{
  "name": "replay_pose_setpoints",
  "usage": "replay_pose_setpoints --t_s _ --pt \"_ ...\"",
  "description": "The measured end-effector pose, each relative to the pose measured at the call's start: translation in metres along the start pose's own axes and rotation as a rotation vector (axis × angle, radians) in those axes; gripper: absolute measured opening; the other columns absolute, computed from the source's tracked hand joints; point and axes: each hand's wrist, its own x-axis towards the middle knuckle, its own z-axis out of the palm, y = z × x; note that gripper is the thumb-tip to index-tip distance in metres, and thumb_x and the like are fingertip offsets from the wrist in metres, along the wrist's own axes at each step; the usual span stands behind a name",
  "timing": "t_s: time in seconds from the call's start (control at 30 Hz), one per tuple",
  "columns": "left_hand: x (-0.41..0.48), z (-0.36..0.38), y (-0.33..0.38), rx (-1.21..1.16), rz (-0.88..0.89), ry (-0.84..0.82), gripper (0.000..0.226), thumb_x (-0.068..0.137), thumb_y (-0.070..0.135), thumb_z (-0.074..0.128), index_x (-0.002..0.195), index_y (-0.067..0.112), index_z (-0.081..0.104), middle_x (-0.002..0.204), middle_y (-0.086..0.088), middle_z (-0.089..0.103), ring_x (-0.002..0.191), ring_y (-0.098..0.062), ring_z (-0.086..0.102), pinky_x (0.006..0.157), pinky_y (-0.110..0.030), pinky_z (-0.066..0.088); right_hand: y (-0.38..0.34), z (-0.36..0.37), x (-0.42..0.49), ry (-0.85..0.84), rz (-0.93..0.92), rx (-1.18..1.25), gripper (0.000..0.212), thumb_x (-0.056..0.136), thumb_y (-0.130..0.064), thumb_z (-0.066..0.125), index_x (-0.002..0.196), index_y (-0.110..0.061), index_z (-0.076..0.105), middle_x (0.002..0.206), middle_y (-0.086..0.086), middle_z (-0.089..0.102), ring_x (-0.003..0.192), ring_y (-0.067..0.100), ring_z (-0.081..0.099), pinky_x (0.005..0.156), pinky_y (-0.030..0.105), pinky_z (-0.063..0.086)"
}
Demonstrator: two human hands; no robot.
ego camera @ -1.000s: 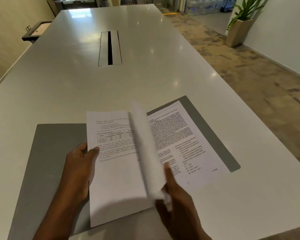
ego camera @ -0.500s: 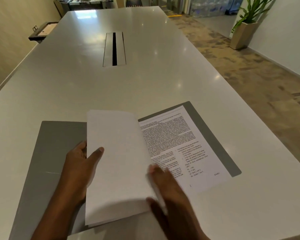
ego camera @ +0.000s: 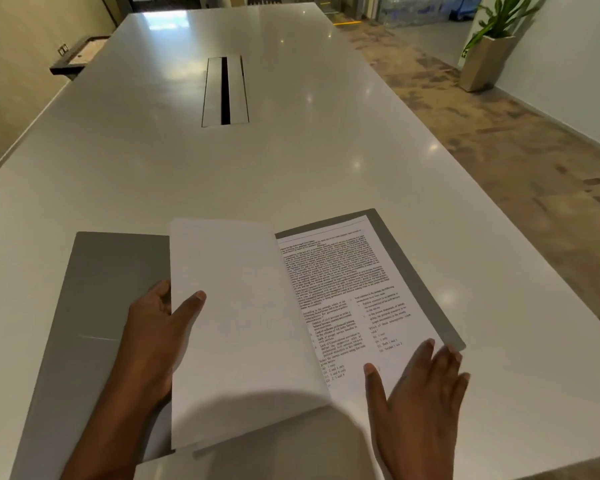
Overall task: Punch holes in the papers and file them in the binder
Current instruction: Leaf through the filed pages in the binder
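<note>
Papers (ego camera: 326, 306) lie inside the open grey binder (ego camera: 111, 271) on the white desk (ego camera: 291, 168), low in the middle of the frame. No punch is in view, and I cannot tell whether the sheets are holed. The step in hand looks like leafing through or settling the sheets in the binder.

The left hand (ego camera: 153, 327) comes in from the lower left and pinches the turned sheets (ego camera: 239, 323) at their left edge. Its thumb (ego camera: 191, 306) lies on top and the other fingers are hidden beneath. These sheets are lifted, blank side up.

The right hand (ego camera: 426, 386) lies flat on the lower right corner of the printed page (ego camera: 343, 282), its fingers (ego camera: 444, 355) straight and a little spread.

The next move probably calls for laying the lifted sheets down square, while the flat hand stops the page from sliding.
</note>
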Motion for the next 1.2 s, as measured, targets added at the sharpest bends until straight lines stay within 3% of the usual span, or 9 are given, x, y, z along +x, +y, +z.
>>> replay_pose_setpoints --t_s 0.13,0.27,0.37,0.5,0.63,0.87,1.0,1.07,1.2 --pt "-0.001 0.000 0.001 -0.017 -0.014 0.001 0.021 0.100 0.009 0.069 0.115 0.023 0.071 0.111 0.008 0.077 0.103 -0.008 0.073 0.086 -0.025 0.051 0.000 0.002 -0.001 0.018 -0.004 -0.019 0.102 0.095 -0.073 0.022 0.160 0.005 0.021 0.165 0.031 0.026 0.157 0.043 0.019 0.129 0.054 0.009" --pt "-0.002 0.000 -0.001 -0.010 -0.029 -0.002 0.024 0.100 0.007 0.069 0.123 0.016 0.071 0.113 0.006 0.077 0.104 -0.011 0.073 0.087 -0.025 0.052 -0.005 -0.002 0.001 0.017 -0.052 0.161 0.095 0.097 -0.058 0.048 0.161 0.004 0.014 0.168 0.025 0.025 0.159 0.035 0.015 0.130 0.049 0.004" --pt "-0.001 -0.001 -0.002 -0.020 -0.042 -0.008 0.027 0.100 0.008 0.069 0.126 0.014 0.071 0.114 0.005 0.078 0.106 -0.012 0.074 0.088 -0.026 0.053 -0.012 -0.010 -0.003 -0.030 -0.085 0.468 0.095 0.097 -0.044 0.061 0.164 -0.030 -0.005 0.174 0.005 0.012 0.161 0.025 0.000 0.129 0.047 0.012" --pt "-0.001 -0.001 0.000 -0.022 -0.041 0.000 0.026 0.101 0.009 0.068 0.126 0.012 0.071 0.113 0.004 0.078 0.103 -0.011 0.074 0.081 -0.023 0.052 -0.030 -0.027 -0.013 -0.119 -0.209 0.709 0.095 0.102 -0.036 0.057 0.144 -0.071 -0.020 0.164 -0.001 0.041 0.133 0.025 0.058 0.109 0.038 0.050" --pt "-0.001 0.000 0.004 -0.038 -0.057 0.007 0.017 0.103 0.011 0.065 0.114 0.021 0.073 0.107 0.005 0.078 0.100 -0.013 0.074 0.077 -0.025 0.051 -0.043 -0.031 -0.018 0.069 -0.547 0.649 0.080 0.102 -0.034 0.051 0.165 -0.041 0.003 0.148 0.004 0.059 0.105 0.015 0.071 0.098 0.012 0.047" --pt "-0.003 -0.001 0.017 -0.277 -0.230 0.030 0.027 0.108 0.040 0.054 0.114 0.023 0.073 0.102 -0.005 0.082 0.096 -0.029 0.079 0.089 -0.045 0.059 -0.060 -0.030 -0.020 0.012 -1.049 0.555 0.103 0.080 -0.005 0.080 0.163 -0.029 0.024 0.152 -0.003 0.053 0.143 0.012 0.049 0.119 0.019 0.032" --pt "-0.003 -0.004 0.013 -0.120 -0.147 -0.057 0.014 0.100 0.018 0.069 0.114 0.019 0.071 0.103 -0.002 0.083 0.091 -0.030 0.082 0.086 -0.054 0.063 -0.064 -0.024 -0.019 -0.107 -1.189 0.471 0.079 0.091 -0.028 0.077 0.158 -0.021 0.035 0.162 -0.011 0.031 0.153 -0.012 0.000 0.121 0.013 0.015" --pt "-0.002 -0.004 0.009 -0.126 -0.157 -0.064 0.020 0.099 0.012 0.070 0.118 0.019 0.071 0.108 -0.002 0.083 0.095 -0.028 0.082 0.091 -0.056 0.062 -0.056 -0.020 -0.019 -0.128 -1.113 0.489 0.070 0.103 -0.048 0.055 0.164 -0.028 0.024 0.169 -0.015 0.018 0.156 -0.007 0.003 0.123 0.016 0.015" --pt "-0.004 -0.004 0.006 -0.131 -0.151 -0.047 0.020 0.100 0.011 0.069 0.117 0.019 0.072 0.108 0.000 0.083 0.094 -0.025 0.082 0.087 -0.047 0.062 -0.036 -0.012 -0.011 -0.002 -0.685 0.528 0.073 0.105 -0.041 0.049 0.165 -0.038 0.009 0.173 -0.021 0.006 0.160 0.005 0.001 0.129 0.031 0.010"
